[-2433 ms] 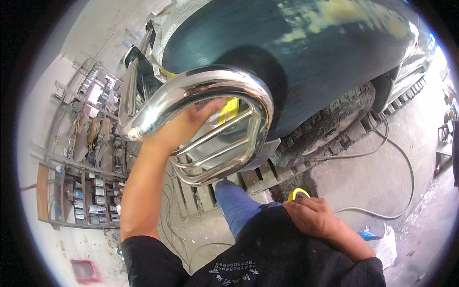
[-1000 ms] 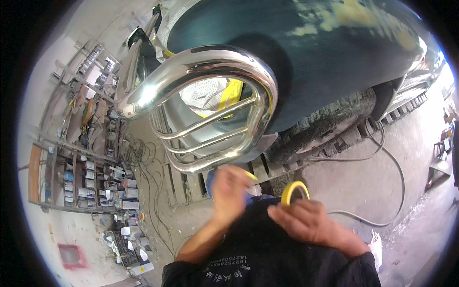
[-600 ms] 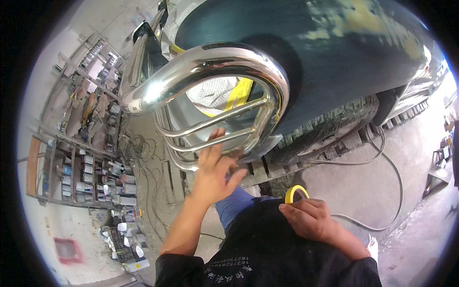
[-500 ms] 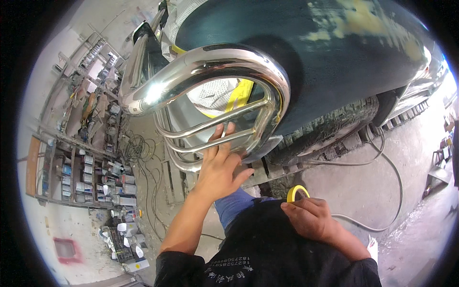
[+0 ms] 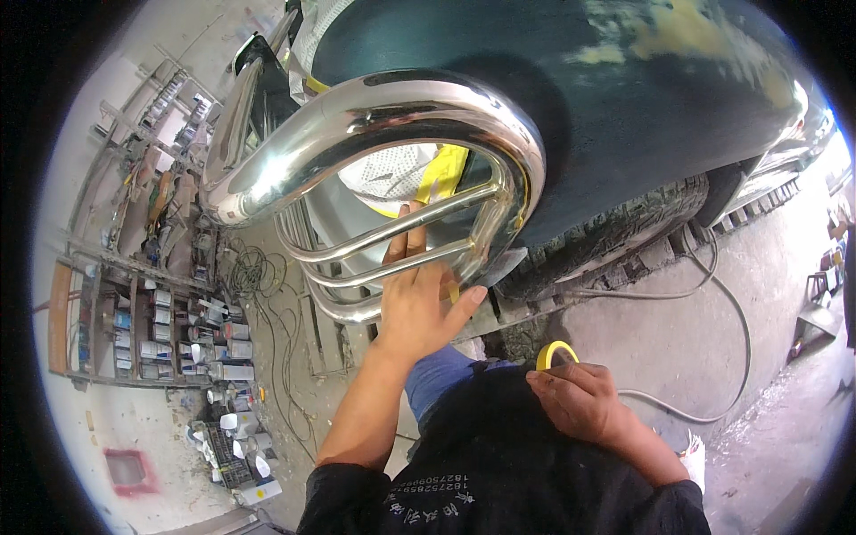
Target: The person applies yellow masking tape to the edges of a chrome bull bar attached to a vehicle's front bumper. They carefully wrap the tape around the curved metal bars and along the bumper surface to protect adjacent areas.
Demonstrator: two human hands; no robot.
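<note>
A polished chrome bull bar (image 5: 392, 98) curves across the front of a dark green vehicle body (image 5: 615, 125). My left hand (image 5: 412, 308) is open, its longer fingers stretched up behind the bar's thin lower rails and its thumb spread to the right. A small bit of yellow shows beside that thumb; I cannot tell what it is. Through the bar's loop I see white printed paper (image 5: 383, 174) edged with yellow masking tape (image 5: 444, 171). Close to my body, my right hand (image 5: 580, 401) grips a roll of yellow masking tape (image 5: 557, 348).
A tyre (image 5: 615, 236) sits under the vehicle's edge at the right. A grey hose (image 5: 744, 339) loops over the concrete floor, and more coiled cable (image 5: 259, 272) lies at the left. Shelves (image 5: 134, 325) full of cans and bottles line the left wall.
My left hand has shifted slightly right, and its fingertips have pushed farther up behind the rails. The right hand keeps hold of the tape roll almost unmoved. The view has shifted slightly.
</note>
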